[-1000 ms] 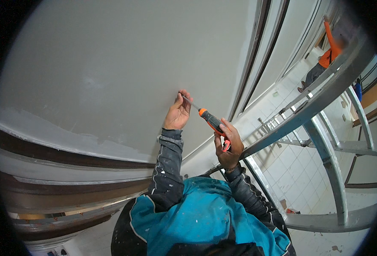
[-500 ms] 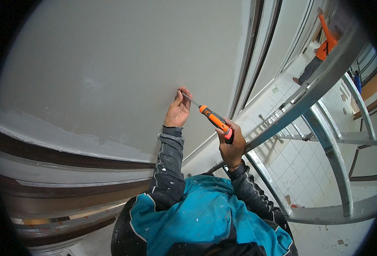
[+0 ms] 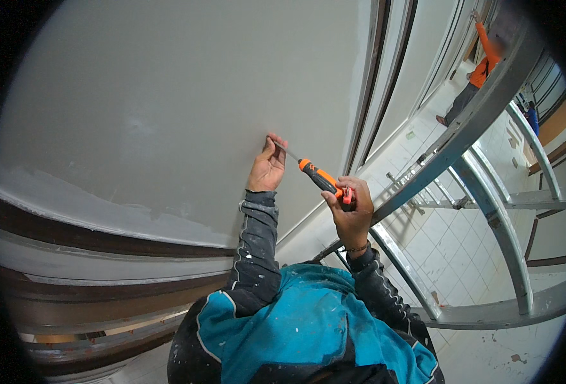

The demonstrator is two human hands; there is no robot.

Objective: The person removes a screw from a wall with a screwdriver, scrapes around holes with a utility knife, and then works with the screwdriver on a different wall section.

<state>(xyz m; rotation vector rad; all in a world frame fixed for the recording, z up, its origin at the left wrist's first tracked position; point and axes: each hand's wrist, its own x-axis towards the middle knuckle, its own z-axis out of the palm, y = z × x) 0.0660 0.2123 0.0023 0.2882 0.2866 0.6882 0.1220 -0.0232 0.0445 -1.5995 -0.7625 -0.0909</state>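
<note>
A screwdriver [image 3: 318, 176] with an orange and black handle and a red end slants up and left in front of the wall panel. Its handle end is gripped by the fingers of my right hand [image 3: 352, 211]. The tip of its thin metal shaft sits between the thumb and fingers of my left hand [image 3: 268, 165], which pinches it close to the panel. Whether a screw is at the tip is hidden by the left fingers. Behind both hands stands the grey, plastered wall panel [image 3: 187, 96].
Right of me a metal ladder [image 3: 449, 153] reaches over a white tiled floor [image 3: 433, 246]. Far off at the upper right, a person in orange [image 3: 484, 67] reaches up to a wall. Brown and white ledges [image 3: 103, 262] run below the panel at left. Dark vertical grooves [image 3: 385, 83] border its right side.
My right fingers have shifted their grip round the screwdriver's end, and the handle looks rotated. My left hand stays at the tip. The view has moved slightly.
</note>
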